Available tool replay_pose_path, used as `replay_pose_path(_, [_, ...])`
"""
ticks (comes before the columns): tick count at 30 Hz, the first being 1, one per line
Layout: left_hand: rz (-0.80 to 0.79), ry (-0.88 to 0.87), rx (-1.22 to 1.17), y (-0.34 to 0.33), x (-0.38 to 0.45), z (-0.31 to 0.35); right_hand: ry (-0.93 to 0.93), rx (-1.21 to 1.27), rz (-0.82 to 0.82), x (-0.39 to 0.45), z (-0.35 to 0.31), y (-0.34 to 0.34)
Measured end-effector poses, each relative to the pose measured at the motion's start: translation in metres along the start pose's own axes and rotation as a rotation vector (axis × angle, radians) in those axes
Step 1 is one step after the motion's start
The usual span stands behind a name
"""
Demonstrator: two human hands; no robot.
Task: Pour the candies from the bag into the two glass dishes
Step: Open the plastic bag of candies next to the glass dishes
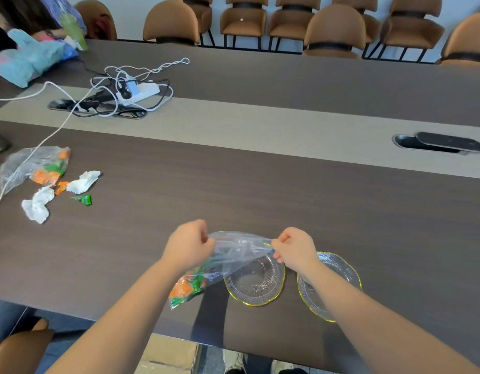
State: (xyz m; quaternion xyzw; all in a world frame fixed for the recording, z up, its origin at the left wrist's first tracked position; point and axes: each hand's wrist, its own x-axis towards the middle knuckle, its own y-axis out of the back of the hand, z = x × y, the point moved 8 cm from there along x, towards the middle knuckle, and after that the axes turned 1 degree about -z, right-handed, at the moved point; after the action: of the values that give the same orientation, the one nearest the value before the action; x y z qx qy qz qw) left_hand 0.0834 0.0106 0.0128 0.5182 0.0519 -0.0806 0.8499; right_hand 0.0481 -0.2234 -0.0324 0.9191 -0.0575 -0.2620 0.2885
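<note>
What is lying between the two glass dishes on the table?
Nothing lies there: in the head view, a narrow strip of bare dark table separates the left dish from the right dish. The right forearm passes just above it.

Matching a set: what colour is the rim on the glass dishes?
Yellow-green, edging both clear ribbed glass dishes; seen in the head view.

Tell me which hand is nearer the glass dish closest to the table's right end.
Right. The right hand sits just left of that dish, its forearm crossing over it. The left hand grips the bag farther left, beyond the other dish.
</note>
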Motion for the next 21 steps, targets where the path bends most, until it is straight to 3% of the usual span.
replay_pose_path(5, [0.223, 0.07, -0.064, 0.048, 0.011, 0.007, 0.109, -0.085, 0.037, 0.002, -0.024, -0.003])
replay_pose_path(11, [0.193, 0.229, 0.062, 0.071, 0.021, -0.014, 0.137, -0.071, 0.098, 0.008, -0.035, 0.009])
replay_pose_path(17, [0.224, 0.297, -0.344, 0.077, 0.025, -0.011, 0.006, 0.382, -0.157, 0.004, -0.034, -0.006])
replay_pose_path(21, [0.229, 0.336, -0.653, 0.087, 0.021, 0.008, -0.083, 0.604, -0.213, 0.005, -0.016, -0.014])
